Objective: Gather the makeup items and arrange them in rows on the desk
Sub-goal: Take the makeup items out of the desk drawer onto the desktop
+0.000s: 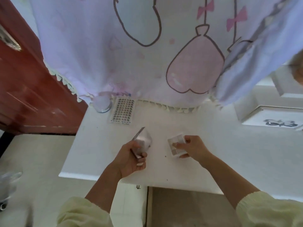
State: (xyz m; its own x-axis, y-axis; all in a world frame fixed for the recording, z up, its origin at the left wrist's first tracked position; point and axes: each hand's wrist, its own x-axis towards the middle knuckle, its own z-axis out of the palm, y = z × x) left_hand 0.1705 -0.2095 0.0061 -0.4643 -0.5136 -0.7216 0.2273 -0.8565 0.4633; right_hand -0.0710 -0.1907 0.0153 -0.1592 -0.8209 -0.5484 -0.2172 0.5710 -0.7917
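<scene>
My left hand grips a clear, flat makeup case with a dark edge, tilted up above the white desk. My right hand holds a small white square palette with pale pans, its fingers curled round the palette's right side. Both hands hover over the desk's middle, about a hand's width apart. At the back of the desk lies a flat clear sheet of many small dark pieces, and left of it stands a round clear-rimmed compact.
A pale curtain with pink balloon prints hangs over the desk's far edge. A red-brown door stands at the left. White boxes sit at the right rear. A drawer front is below the desk edge.
</scene>
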